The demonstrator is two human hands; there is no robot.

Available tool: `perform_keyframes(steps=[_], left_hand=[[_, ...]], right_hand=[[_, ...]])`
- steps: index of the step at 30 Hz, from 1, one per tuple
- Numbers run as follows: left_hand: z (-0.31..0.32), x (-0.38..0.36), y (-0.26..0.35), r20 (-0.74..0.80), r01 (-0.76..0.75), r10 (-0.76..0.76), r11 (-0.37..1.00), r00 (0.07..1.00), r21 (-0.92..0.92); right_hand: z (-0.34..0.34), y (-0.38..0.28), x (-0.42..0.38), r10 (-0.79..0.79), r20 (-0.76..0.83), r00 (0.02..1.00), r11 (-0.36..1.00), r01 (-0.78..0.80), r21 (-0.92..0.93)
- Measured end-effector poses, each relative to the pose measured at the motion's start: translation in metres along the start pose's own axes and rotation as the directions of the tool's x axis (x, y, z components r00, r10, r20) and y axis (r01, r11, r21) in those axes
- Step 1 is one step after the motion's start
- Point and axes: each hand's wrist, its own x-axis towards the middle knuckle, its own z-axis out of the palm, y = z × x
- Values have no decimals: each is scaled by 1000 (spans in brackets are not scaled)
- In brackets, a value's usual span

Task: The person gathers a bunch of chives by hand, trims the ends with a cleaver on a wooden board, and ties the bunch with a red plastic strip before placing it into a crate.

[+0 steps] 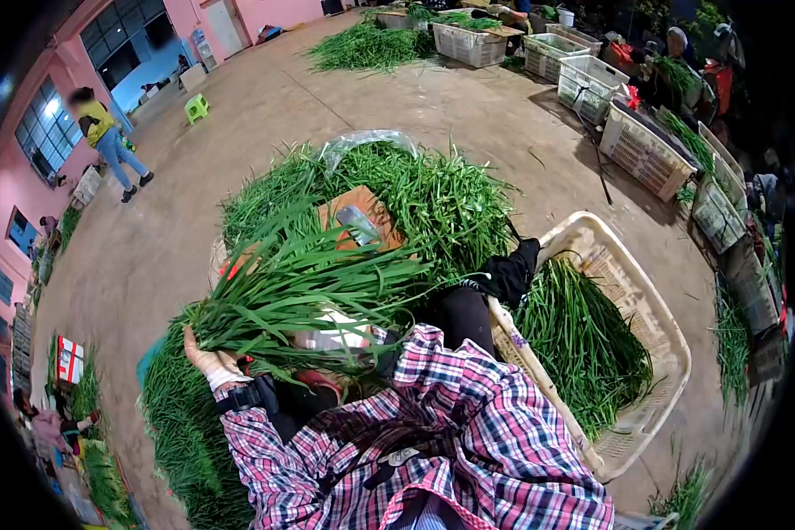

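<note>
My left hand [210,360], wrapped at the palm with pale tape, is closed around the base end of a bunch of garlic chives [314,283]. The long flat leaves fan out to the right across my lap. My right sleeve [433,358] bends in toward the bunch. A whitish patch [340,331] beneath the leaves seems to be my right hand, its fingers hidden. Beyond the bunch, a wooden board [359,208] with a flat metal plate [359,225] rests on a large heap of chives [442,194].
To my right stands a cream plastic crate [658,331] with loose chives [579,344] inside. More chives [181,415] lie at my left. Several crates [645,150] line the right side. A person [106,137] walks at the far left, near a green stool [196,108].
</note>
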Motion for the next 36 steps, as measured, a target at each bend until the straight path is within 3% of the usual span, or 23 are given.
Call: perform_keyframes(steps=[2, 5, 8, 9, 10, 11, 12, 13, 14, 15, 16, 17, 18, 19, 21, 22, 24, 26, 29, 31, 32, 33, 36], left_hand=[[-10, 6, 4, 13, -12, 13, 999, 1000, -30], [-26, 16, 15, -182, -41, 36, 999, 983, -26], [-46, 16, 27, -119, -116, 112, 993, 987, -24], [-52, 14, 36, -147, -120, 119, 993, 982, 3], [-57, 16, 43, -164, -160, 158, 987, 974, 4], [-72, 29, 52, -268, -233, 228, 972, 936, 14], [-86, 41, 62, -368, -306, 296, 952, 882, 32], [-91, 40, 70, -372, -320, 310, 947, 875, 36], [-86, 37, 77, -434, -361, 344, 932, 833, 45], [-88, 36, 85, -449, -382, 363, 923, 816, 52], [-91, 37, 90, -461, -402, 382, 914, 801, 58], [-98, 39, 95, -432, -376, 346, 927, 833, 19], [-108, 42, 101, -401, -348, 311, 937, 861, -19], [-116, 43, 107, -369, -320, 278, 946, 887, -55], [-109, 39, 107, -414, -371, 333, 929, 848, -13], [-102, 34, 105, -432, -385, 342, 923, 834, -13], [-83, 21, 103, -429, -397, 337, 916, 838, -57], [-80, 19, 102, -444, -392, 342, 919, 828, -24], [-57, 12, 87, -406, -459, 401, 887, 821, -51], [-41, 11, 79, -220, -483, 453, 869, 864, -108], [-30, 8, 76, -172, -486, 469, 870, 866, -78], [-17, 6, 72, -124, -474, 461, 874, 879, -108], [20, -6, 55, 12, -411, 422, 889, 907, -201]], right_hand=[[3, -1, 2, -27, -5, 1000, 999, 27, -18], [-9, -15, -3, 6, -15, 1000, 997, -7, -74], [-58, -38, -29, 154, -16, 988, 987, -154, -37], [-66, -24, -44, 61, -158, 986, 998, -56, 38], [-99, -44, -41, 361, 52, 931, 902, -335, -272], [-124, -42, -46, 473, 118, 873, 855, -422, -300], [-131, -19, -62, 331, -37, 943, 900, -327, -287], [-154, -21, -66, 390, -74, 918, 857, -392, -334], [-173, -4, -75, 281, -81, 956, 851, -287, -441], [-190, 4, -75, 366, -154, 918, 841, -397, -368], [-211, 7, -70, 407, -185, 894, 780, -446, -439], [-231, 24, -67, 336, -168, 927, 735, -369, -569], [-246, 36, -61, 393, -240, 888, 705, -459, -540], [-267, 61, -60, 281, -272, 920, 673, -391, -627], [-305, 112, -48, 279, -358, 891, 434, -450, -781], [-324, 98, -26, 557, -362, 748, 218, -552, -805], [-326, 71, -7, 481, -489, 728, 90, -596, -798], [-313, 62, -11, 221, -432, 874, 150, -468, -871], [-251, -27, -6, 380, -230, 896, 688, -439, -578], [-193, -69, -20, 401, 96, 911, 905, -378, -195], [-167, -87, -20, 392, 301, 869, 884, -447, 137], [-127, -90, -27, 323, 389, 863, 865, -435, 248], [-21, -102, -30, 262, 491, 831, 404, -556, 726]])
